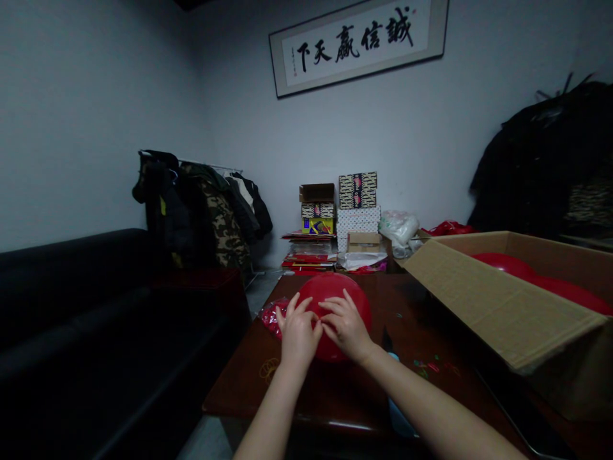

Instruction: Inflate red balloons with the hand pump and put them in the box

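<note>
A round, inflated red balloon (330, 285) is in front of me above the dark wooden table. My left hand (299, 327) and my right hand (348, 326) meet at its near side, with thumbs and forefingers pinched together at the neck. The neck itself is mostly hidden by the fingertips. The other fingers of both hands are spread against or close to the balloon. A clear bag of red balloons (272, 319) lies just left of my left hand. Under my right forearm is a light blue object with a black tip (398, 412), partly covered.
On the right, an open cardboard box (498, 306) holds red balloons (565, 294). Small coloured rubber bands (433, 367) and yellow bands (269, 369) lie on the table (239, 390). A black sofa (86, 338) stands left; stacked boxes (358, 220) are at the wall.
</note>
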`<state>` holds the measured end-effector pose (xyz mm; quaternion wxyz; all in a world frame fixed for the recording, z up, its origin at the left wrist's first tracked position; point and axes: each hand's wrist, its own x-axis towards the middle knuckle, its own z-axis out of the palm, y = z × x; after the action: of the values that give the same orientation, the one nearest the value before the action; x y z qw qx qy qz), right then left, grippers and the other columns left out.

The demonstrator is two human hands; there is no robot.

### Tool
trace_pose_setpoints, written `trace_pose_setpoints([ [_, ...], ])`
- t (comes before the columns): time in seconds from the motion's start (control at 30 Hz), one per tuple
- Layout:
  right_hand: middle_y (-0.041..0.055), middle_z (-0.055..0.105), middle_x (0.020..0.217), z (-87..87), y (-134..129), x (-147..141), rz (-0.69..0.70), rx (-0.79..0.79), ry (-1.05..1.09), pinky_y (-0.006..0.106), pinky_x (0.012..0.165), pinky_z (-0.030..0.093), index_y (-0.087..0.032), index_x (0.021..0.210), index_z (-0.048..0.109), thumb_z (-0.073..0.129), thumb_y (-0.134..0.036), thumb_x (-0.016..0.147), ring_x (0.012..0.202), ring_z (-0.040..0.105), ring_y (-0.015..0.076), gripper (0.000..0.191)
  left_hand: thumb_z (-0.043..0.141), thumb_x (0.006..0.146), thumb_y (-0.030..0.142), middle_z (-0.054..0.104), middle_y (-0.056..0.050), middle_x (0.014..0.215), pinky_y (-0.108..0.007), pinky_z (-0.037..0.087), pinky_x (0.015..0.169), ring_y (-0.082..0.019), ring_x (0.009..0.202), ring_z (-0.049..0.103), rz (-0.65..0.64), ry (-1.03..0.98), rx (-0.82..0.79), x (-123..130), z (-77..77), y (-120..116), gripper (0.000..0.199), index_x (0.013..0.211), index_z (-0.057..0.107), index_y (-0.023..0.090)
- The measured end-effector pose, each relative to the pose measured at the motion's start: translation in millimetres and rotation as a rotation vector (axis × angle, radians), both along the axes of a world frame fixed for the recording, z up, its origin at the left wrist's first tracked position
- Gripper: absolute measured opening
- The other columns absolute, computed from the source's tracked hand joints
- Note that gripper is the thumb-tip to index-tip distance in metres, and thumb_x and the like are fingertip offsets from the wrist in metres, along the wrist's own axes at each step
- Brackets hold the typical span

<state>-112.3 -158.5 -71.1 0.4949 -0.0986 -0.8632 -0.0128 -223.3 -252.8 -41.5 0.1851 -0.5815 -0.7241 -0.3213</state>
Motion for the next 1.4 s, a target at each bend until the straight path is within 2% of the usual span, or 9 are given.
trace_pose_setpoints([
  [0.13,0.0039,0.064,0.107,-0.8,1,0,0.000,0.010,-0.001,0.059,0.103,0.023,-0.024,0.084,0.063,0.055,-0.018,0.078,0.104,0.052,0.0201,0.011,0.056,0.073,0.015,0.057,-0.006,0.123,-0.059,0.004,0.106,-0.028,0.128,0.033,0.009,-0.011,0.056,2,-0.1,-3,0.011,0.074,0.062,0.024],
  [0.33,0.0030,0.064,0.107,-1.0,0,1,0.016,0.041,-0.013,0.059,0.104,0.021,-0.024,0.088,0.063,0.054,-0.020,0.081,0.104,0.052,0.0191,0.013,0.056,0.073,0.016,0.062,-0.004,0.116,-0.059,0.004,0.106,-0.026,0.124,0.039,-0.024,-0.058,0.062,1,-6.0,-3,0.011,0.069,0.062,0.024],
  [0.5,0.0030,0.064,0.108,0.2,0,1,0.021,0.054,-0.020,0.058,0.104,0.021,-0.026,0.094,0.063,0.053,-0.019,0.081,0.104,0.051,0.0184,0.017,0.057,0.073,0.018,0.064,-0.003,0.113,-0.059,0.015,0.104,-0.026,0.122,0.042,-0.045,-0.229,0.026,-5,-6.8,2,0.011,0.066,0.065,0.023],
  [0.67,0.0034,0.062,0.111,2.2,3,4,0.021,0.052,-0.033,0.060,0.104,0.020,-0.027,0.098,0.062,0.053,-0.020,0.081,0.106,0.050,0.0190,0.020,0.058,0.072,0.019,0.063,-0.005,0.116,-0.050,0.028,0.103,-0.025,0.121,0.043,-0.091,-0.361,0.025,-13,-10.3,8,0.011,0.065,0.067,0.022],
  [0.87,0.0028,0.062,0.111,2.4,1,6,0.033,0.041,-0.056,0.062,0.104,0.016,-0.028,0.102,0.060,0.053,-0.021,0.082,0.106,0.049,0.0196,0.023,0.059,0.071,0.019,0.064,-0.004,0.114,-0.045,0.033,0.102,-0.024,0.120,0.045,-0.151,-0.400,0.050,-17,-17.1,12,0.010,0.063,0.066,0.021],
  [1.13,0.0015,0.064,0.106,4.4,-1,4,0.026,-0.079,-0.001,0.060,0.105,0.014,-0.026,0.090,0.062,0.054,-0.022,0.081,0.106,0.050,0.0203,0.013,0.059,0.073,0.024,0.062,-0.006,0.117,-0.042,0.032,0.103,-0.023,0.118,0.048,-0.194,-0.525,0.141,-24,-25.3,16,0.011,0.068,0.068,0.021],
  [1.4,0.0023,0.062,0.104,2.6,2,6,0.044,-0.275,0.092,0.054,0.102,0.024,-0.025,0.087,0.059,0.054,-0.019,0.079,0.106,0.050,0.0193,0.011,0.057,0.074,0.025,0.065,-0.007,0.109,-0.043,0.036,0.098,-0.023,0.106,0.056,-0.183,-0.555,0.257,-25,-26.0,15,0.013,0.066,0.066,0.020],
])
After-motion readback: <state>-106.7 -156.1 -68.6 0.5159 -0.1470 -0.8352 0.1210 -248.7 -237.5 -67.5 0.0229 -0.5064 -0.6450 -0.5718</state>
